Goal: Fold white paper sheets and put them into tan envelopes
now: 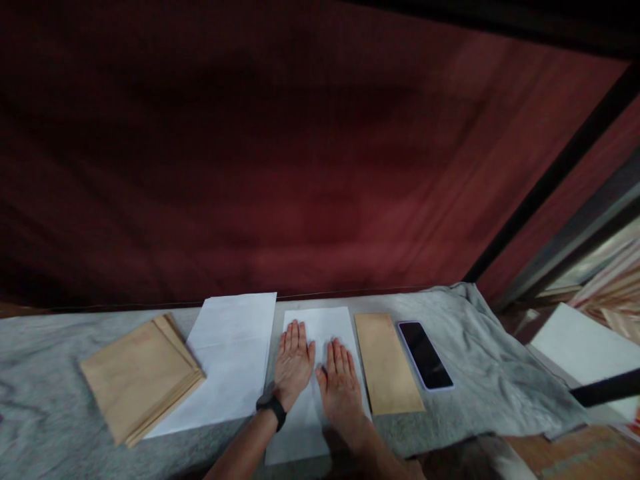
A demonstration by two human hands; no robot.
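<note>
A white sheet of paper (pixel 320 321) lies flat in front of me, its long side running away from me. My left hand (pixel 295 360) rests palm down on its left part, fingers stretched out. Beside it, my right hand (pixel 341 383) is also flat on the sheet, fingers extended and the thumb a little apart. Neither hand grips anything. Just right of the sheet lies a single brown envelope (pixel 389 363). To the left, separated by a narrow strip of cloth, is a stack of white paper (pixel 233 353).
Several brown envelopes (pixel 143 373) are stacked at the left, overlapping the white paper stack. A phone (pixel 427 355) with a pale purple case lies right of the single envelope. Grey cloth (pixel 480 360) covers the surface. A dark red curtain-like backdrop (pixel 300 167) rises behind it.
</note>
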